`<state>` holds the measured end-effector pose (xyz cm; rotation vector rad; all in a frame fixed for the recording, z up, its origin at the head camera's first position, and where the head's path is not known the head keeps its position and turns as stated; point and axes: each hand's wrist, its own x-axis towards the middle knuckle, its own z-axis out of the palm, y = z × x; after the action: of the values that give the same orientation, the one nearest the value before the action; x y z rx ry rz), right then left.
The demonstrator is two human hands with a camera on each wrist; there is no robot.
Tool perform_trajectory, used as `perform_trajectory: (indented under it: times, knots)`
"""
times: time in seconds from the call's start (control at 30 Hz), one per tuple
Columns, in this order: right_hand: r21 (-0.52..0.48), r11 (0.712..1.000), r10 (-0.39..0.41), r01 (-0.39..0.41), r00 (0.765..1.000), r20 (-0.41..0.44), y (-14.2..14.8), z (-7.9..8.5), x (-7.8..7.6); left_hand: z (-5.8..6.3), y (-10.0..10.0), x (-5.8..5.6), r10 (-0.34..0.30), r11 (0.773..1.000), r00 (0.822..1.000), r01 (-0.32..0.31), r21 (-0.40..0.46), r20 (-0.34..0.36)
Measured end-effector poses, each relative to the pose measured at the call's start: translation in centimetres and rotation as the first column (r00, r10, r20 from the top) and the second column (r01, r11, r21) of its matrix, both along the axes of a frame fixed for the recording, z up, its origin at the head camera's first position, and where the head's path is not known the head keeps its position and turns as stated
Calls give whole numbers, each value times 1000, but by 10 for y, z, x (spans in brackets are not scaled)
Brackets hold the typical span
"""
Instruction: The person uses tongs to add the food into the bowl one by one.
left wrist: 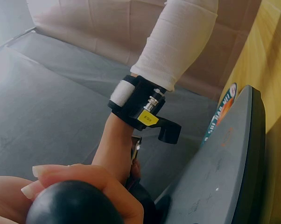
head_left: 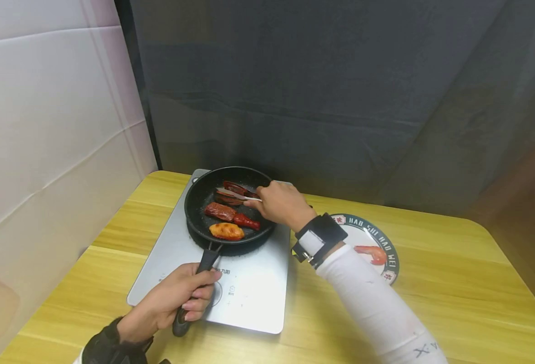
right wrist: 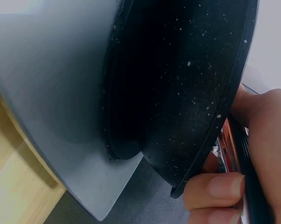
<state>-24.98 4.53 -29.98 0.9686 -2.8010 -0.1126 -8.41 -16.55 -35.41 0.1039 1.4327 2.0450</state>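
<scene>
Both curled, left hand [head_left: 186,292] grips the handle [head_left: 209,259], right hand [head_left: 286,203] a utensil [head_left: 243,196]

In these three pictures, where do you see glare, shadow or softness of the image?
Head view: a pale sheen on the cooktop, with a dark shadow or reflection below the pan; left wrist view: the handle end looms large in the foreground and looks rather soft; right wrist view: glare whitens the cooktop at the upper left corner.

Soft light, dimmer wrist views, perhaps hazy
</scene>
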Motion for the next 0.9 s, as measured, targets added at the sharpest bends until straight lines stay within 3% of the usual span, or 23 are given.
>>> perform_trajectory:
  times: [0.23, 0.57, 0.77, 0.9]
  knots:
    - [28, 999, -41, 41, 999, 4, -1, 1, 2, 0, 1, -1, 1, 1000, 1000, -1, 8, 6]
    - [-29, 996, -84, 85, 996, 39, 2, -3, 2, -1, 0, -3, 3, 1000, 1000, -3, 4, 8]
    - [-170, 978, -103, 125, 986, 131, 9, -4, 0, -2, -2, -2, 9, 1000, 1000, -9, -4, 12]
    - [-249, 960, -105, 130, 988, 113, 23, 2, 0, -3, -2, -2, 8, 1000, 1000, -8, 5, 16]
